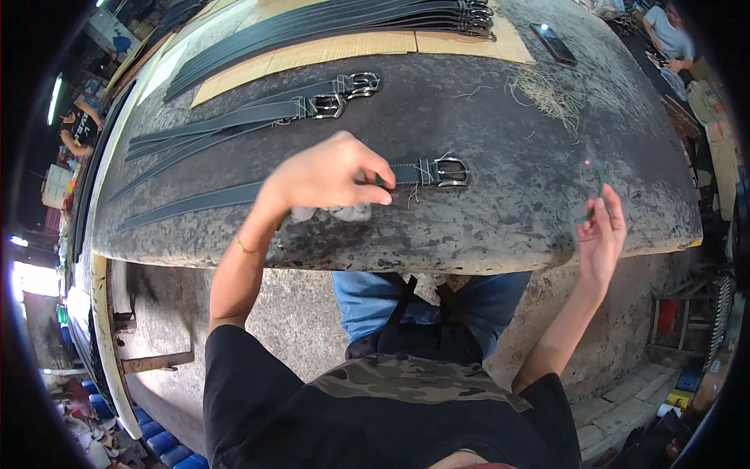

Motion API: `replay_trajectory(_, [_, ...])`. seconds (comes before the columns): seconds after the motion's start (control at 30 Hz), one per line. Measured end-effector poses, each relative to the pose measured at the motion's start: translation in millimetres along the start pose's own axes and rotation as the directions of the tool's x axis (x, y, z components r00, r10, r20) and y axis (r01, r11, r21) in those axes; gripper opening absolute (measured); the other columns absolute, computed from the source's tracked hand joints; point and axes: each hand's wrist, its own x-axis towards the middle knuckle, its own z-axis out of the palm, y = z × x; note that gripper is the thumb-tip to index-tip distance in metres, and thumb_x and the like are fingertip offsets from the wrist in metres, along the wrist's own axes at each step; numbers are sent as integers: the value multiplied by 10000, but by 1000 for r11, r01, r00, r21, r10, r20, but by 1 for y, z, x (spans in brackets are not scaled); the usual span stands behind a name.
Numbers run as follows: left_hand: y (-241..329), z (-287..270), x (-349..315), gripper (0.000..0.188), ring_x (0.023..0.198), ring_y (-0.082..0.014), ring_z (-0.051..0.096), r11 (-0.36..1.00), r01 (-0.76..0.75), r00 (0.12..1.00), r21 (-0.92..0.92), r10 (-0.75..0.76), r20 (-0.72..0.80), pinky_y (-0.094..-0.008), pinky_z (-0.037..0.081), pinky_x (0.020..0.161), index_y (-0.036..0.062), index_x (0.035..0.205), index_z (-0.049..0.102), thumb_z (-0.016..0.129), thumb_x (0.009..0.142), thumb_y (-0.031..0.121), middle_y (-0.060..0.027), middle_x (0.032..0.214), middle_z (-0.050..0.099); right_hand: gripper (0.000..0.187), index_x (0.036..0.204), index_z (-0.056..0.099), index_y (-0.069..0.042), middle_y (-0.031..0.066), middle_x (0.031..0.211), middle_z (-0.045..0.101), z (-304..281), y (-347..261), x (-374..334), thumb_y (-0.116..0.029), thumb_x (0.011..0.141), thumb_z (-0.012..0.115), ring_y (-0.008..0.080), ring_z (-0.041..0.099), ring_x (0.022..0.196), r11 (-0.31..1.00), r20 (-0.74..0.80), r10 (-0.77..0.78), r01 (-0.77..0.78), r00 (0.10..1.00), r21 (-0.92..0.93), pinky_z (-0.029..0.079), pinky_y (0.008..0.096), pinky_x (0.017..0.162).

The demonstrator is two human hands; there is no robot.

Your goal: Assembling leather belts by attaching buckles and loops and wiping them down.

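My left hand (332, 176) hovers over a dark belt, thumb and forefinger curled together around something small and dark green that I cannot make out. It hides the middle of this belt (195, 203), whose silver buckle (451, 172) points right. Loose thread ends (415, 191) stick out beside the buckle. Off to the right, my right hand (603, 227) is raised near the table's front edge, its fingers closed on a slim green curved item (600, 178). A small reddish spot shows near that item's upper end. A crumpled greyish thing (336, 213) lies partly under my left wrist.
More belts with silver buckles (330, 105) lie at the left. A bundle of dark belts (312, 37) rests on cardboard (328, 56) at the back. A thread tangle (551, 94) and a phone (553, 44) lie on the worn table (500, 227). Other people are in the background.
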Motion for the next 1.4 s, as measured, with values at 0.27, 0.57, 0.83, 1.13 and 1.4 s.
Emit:
replay_trajectory(0.27, [43, -49, 13, 346, 593, -123, 614, 874, 484, 843, 33, -456, -286, -304, 475, 558, 7, 837, 702, 705, 848, 353, -64, 629, 633, 248, 1200, 564, -24, 25, 869, 589, -15, 18, 7, -103, 965, 581, 41, 486, 611, 999, -99, -19, 24, 995, 43, 413, 209, 543])
replay_trajectory(0.57, [-45, 55, 61, 129, 825, -319, 662, 965, -113, 936, 239, 184, -301, -415, 522, 707, 26, 846, 707, 685, 830, 152, -88, 900, 675, 239, 1130, 569, 53, 68, 880, 590, -108, -16, 31, -71, 927, 595, 91, 503, 661, 925, -426, -152, 281, 892, 256, 467, 207, 597])
replay_trajectory(0.83, [-55, 71, 53, 135, 717, -320, 644, 955, -154, 850, 253, 259, -459, -403, 516, 630, 11, 849, 678, 665, 847, 144, -96, 861, 641, 270, 1181, 613, -22, 58, 966, 638, -22, -6, 24, -103, 923, 623, 102, 596, 788, 919, -184, -313, 249, 932, -307, 492, 220, 608])
replay_trajectory(1.13, [-54, 75, 44, 96, 749, -331, 637, 981, -122, 841, 151, 183, -509, -368, 504, 657, -18, 859, 646, 660, 849, 76, -138, 832, 620, 163, 1032, 614, 18, 40, 773, 563, 130, 59, 58, -76, 899, 613, 126, 545, 685, 981, 237, 162, -131, 958, -140, 469, 287, 610])
replay_trajectory(1.4, [-54, 77, 47, 111, 686, -316, 633, 979, -165, 821, 118, 203, -534, -372, 506, 603, -23, 857, 642, 679, 840, 80, -135, 810, 608, 108, 929, 602, 39, 30, 695, 532, 131, 83, 76, -42, 859, 586, 90, 510, 588, 976, 445, 121, -24, 888, -217, 464, 268, 560])
